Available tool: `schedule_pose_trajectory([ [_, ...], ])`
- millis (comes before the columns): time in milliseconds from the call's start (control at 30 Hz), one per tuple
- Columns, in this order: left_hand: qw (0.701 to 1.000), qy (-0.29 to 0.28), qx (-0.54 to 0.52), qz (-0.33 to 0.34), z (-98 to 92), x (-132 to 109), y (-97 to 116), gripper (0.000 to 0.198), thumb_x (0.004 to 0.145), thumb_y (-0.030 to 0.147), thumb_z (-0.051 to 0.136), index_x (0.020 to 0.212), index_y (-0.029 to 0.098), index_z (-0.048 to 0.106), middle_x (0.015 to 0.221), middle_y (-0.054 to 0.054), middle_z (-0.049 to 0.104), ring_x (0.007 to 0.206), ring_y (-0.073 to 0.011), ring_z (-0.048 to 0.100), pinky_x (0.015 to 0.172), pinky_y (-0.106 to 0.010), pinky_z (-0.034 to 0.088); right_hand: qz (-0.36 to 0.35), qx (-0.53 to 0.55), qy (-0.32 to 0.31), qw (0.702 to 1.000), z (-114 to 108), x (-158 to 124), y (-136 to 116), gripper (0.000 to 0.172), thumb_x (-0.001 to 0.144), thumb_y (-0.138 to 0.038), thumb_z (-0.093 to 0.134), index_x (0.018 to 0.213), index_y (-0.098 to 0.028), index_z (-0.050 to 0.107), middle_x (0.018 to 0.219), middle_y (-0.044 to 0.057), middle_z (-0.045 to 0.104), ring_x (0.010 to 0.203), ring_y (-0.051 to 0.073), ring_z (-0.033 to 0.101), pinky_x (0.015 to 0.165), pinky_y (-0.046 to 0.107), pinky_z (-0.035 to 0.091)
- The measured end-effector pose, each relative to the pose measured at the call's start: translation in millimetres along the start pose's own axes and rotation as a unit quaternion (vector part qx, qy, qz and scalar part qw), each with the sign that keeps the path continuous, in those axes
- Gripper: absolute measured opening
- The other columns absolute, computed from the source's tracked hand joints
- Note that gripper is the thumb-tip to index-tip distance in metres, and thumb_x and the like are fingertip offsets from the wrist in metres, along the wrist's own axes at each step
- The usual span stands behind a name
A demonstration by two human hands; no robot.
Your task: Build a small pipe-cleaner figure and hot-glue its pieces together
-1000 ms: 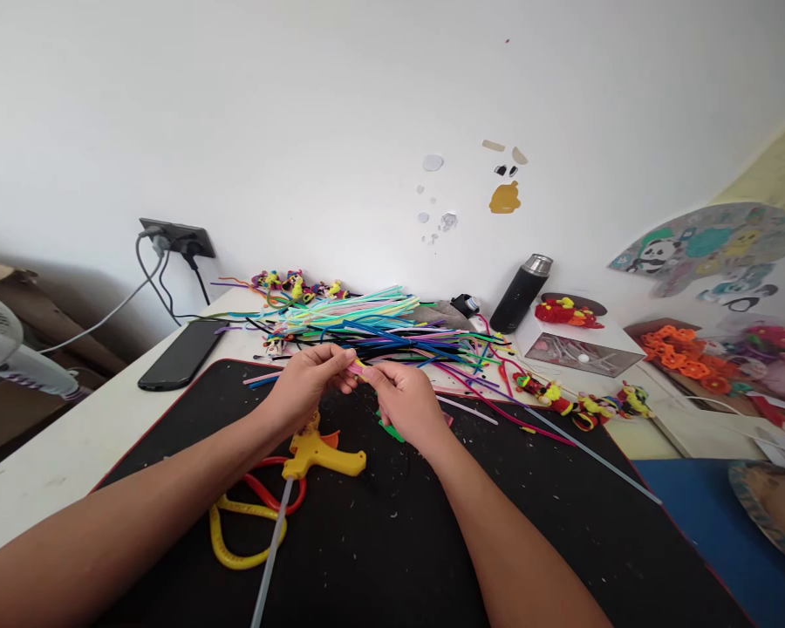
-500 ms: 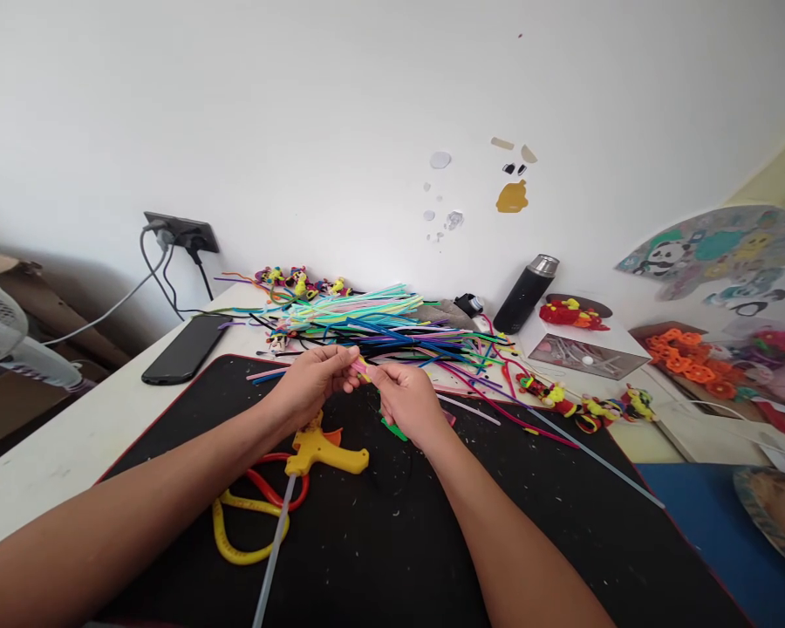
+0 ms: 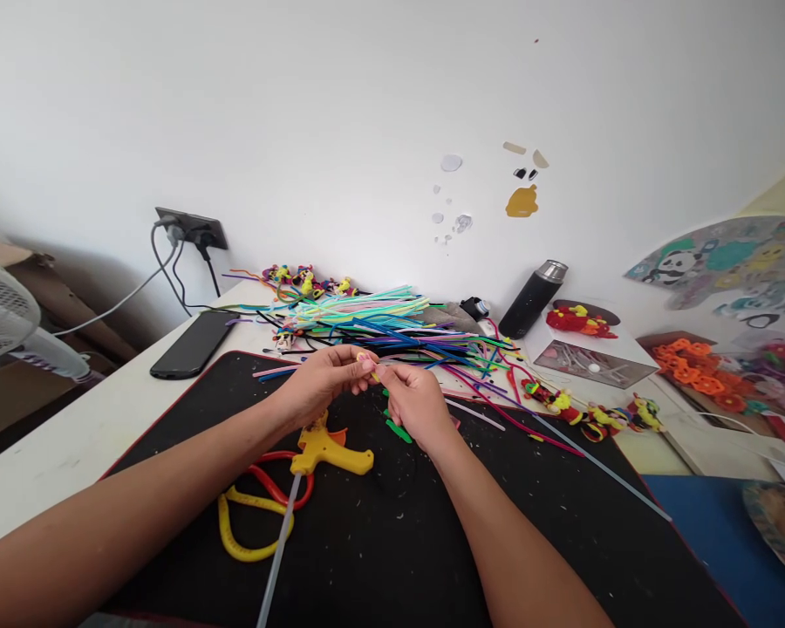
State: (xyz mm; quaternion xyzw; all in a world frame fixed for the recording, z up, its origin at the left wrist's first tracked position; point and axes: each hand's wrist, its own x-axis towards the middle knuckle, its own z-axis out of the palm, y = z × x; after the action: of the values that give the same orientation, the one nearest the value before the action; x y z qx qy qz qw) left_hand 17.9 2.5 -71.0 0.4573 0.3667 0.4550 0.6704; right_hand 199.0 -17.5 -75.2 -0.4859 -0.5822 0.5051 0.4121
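Note:
Both of my hands meet above the black mat (image 3: 392,558), fingertips closed on a small yellow and pink pipe cleaner piece (image 3: 374,375). My left hand (image 3: 327,379) pinches it from the left, and my right hand (image 3: 417,403) grips its other side. Fingers cover most of the piece. Below the left hand lies a yellow glue gun (image 3: 331,453) with a long glue stick (image 3: 276,558) out of its back. Scissors with red and yellow handles (image 3: 252,552) lie partly under it. A small green piece (image 3: 399,431) is on the mat beside the right hand.
Behind the hands spreads a heap of coloured pipe cleaners (image 3: 366,307). A phone (image 3: 192,345) lies at left. A black flask (image 3: 533,299), a white box (image 3: 592,359) and several small figures (image 3: 602,419) stand or lie at right. A fan (image 3: 3,310) is at far left.
The hands still pinch the small piece, with the fingers slightly shifted and less pink showing. The whole view has moved a little, so everything appears slightly farther right.

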Motion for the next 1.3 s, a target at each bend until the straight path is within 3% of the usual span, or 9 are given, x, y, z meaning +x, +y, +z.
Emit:
schedule_pose_trajectory([
  [433, 0.998, 0.031, -0.055, 0.0, 3.5, -2, 1, 0.026, 0.068, 0.034, 0.093, 0.077, 0.014, 0.078, 0.066, -0.004, 0.069, 0.058, -0.0121, 0.058, 0.056, -0.024, 0.045, -0.041, -0.054, 0.009, 0.998, 3, -3, 2, 0.044, 0.097, -0.059, 0.058, 0.082, -0.021, 0.072, 0.044, -0.006, 0.047, 0.037, 0.013, 0.046, 0.039, 0.024, 0.033],
  [1033, 0.991, 0.0, -0.136, -0.003, 3.7, 0, 1, 0.039, 0.062, 0.036, 0.101, 0.08, 0.014, 0.075, 0.064, -0.002, 0.069, 0.057, -0.0098, 0.062, 0.055, -0.017, 0.048, -0.027, -0.009, -0.01, 1.0, 2, -3, -1, 0.045, 0.097, -0.059, 0.058, 0.09, -0.017, 0.074, 0.04, -0.008, 0.044, 0.034, 0.011, 0.043, 0.04, 0.023, 0.033],
  [1300, 0.996, 0.006, -0.093, 0.012, 2.0, 2, 0, 0.041, 0.064, 0.039, 0.1, 0.075, 0.014, 0.069, 0.062, -0.002, 0.07, 0.054, -0.0095, 0.061, 0.053, -0.017, 0.046, -0.035, 0.006, -0.025, 0.999, 2, 0, 8, 0.046, 0.098, -0.062, 0.058, 0.077, -0.021, 0.063, 0.041, -0.009, 0.044, 0.034, 0.01, 0.042, 0.04, 0.022, 0.033],
])
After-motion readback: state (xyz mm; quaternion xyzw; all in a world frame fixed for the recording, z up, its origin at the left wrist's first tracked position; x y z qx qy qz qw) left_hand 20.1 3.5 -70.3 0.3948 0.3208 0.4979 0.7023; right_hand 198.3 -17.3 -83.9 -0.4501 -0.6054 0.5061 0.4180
